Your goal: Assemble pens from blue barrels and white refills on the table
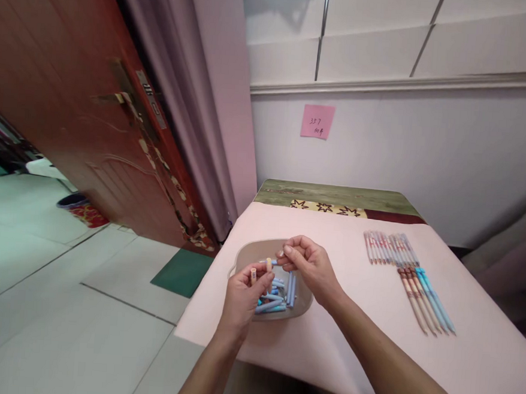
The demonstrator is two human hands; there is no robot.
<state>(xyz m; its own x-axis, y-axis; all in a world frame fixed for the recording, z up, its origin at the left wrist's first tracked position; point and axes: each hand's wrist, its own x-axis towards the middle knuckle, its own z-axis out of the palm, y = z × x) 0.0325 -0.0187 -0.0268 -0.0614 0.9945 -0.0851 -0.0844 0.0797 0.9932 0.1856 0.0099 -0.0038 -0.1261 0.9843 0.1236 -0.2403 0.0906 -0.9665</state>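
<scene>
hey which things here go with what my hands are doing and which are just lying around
Likely part of the job:
- cream pieces in your left hand
- grey tub
- blue tubes in it
- pens with brown or blue tops
- row of clear pens

Apparently just around:
- pink note
- green mat
- floor bucket

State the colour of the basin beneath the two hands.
The basin is greyish beige, seen best in the head view.

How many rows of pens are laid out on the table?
2: a far row to the right of the bin, and a nearer brown-and-blue-topped row. The arms hide some of the table, but neither row.
</scene>
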